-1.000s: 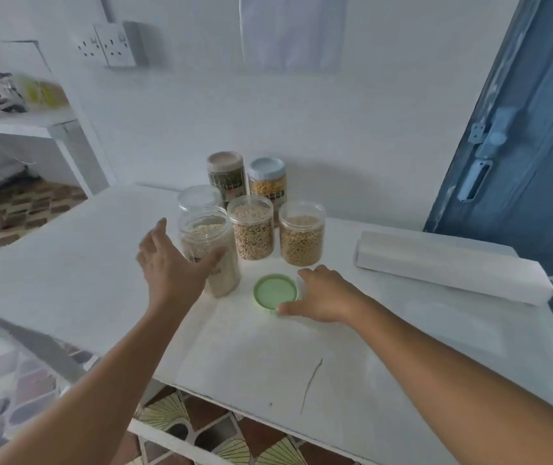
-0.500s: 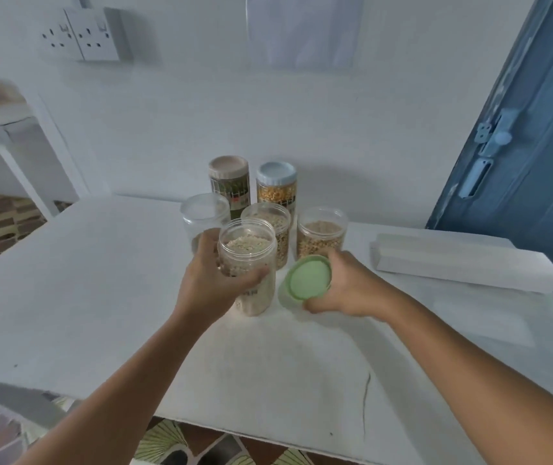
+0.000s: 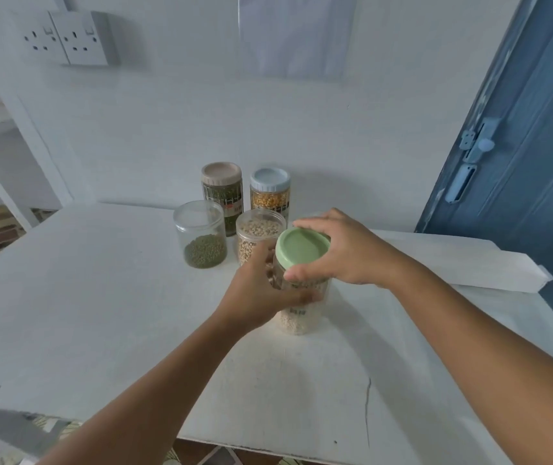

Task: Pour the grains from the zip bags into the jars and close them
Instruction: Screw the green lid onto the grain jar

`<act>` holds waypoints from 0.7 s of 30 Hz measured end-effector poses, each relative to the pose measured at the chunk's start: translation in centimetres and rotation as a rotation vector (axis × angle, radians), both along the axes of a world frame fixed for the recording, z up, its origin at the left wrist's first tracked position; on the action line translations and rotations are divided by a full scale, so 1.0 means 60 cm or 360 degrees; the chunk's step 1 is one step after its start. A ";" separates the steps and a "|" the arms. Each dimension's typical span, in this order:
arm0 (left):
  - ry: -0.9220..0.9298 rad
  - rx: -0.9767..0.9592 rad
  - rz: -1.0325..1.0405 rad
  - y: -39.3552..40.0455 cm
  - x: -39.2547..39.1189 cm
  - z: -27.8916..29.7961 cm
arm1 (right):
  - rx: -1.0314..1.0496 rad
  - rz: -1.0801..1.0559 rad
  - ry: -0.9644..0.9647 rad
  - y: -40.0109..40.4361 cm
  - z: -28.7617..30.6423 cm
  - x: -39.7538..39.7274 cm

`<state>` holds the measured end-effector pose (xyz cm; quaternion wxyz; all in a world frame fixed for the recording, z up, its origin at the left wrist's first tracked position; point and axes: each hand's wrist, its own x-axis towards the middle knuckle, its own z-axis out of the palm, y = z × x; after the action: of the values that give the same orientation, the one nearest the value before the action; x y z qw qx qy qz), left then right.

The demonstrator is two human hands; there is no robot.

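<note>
Hands (image 3: 345, 255) cap jar (image 3: 298, 310); white table (image 3: 101, 313), blue door (image 3: 520, 146).

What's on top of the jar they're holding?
A green lid sits on the jar, gripped by the right hand; the left hand holds the jar. Whether it's screwed tight can't be seen.

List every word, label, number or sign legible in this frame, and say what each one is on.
No text reads clearly enough to quote.
Jar held by the left hand: dark print on its wall, too blurred to read.
Beige-lidded jar: a small reddish label patch low on its side, too small to read.
Wall sockets: no readable marking.
The green lid under the right hand is plain.
</note>
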<state>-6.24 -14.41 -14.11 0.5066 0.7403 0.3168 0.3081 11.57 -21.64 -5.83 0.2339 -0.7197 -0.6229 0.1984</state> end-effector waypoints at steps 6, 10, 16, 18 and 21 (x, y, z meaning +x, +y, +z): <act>0.0019 -0.0080 -0.0042 0.012 -0.002 0.012 | -0.0150 0.0120 -0.0084 0.009 0.019 0.009; 0.0039 -0.0032 0.0001 0.010 -0.001 0.011 | -0.0258 0.0163 -0.0078 0.015 0.032 0.007; 0.0038 -0.0030 0.0040 0.004 0.000 0.008 | -0.0285 0.0241 -0.0257 0.019 0.046 0.004; 0.0037 -0.0020 0.0042 0.001 0.001 0.010 | -0.0281 0.0262 -0.0324 0.021 0.051 0.002; 0.0039 -0.0013 0.0041 -0.001 0.002 0.011 | -0.0287 0.0248 -0.0241 0.015 0.048 0.004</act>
<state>-6.13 -14.47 -13.45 0.5016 0.7379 0.3337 0.3042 11.82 -20.71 -2.95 0.1046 -0.7001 -0.6724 0.2162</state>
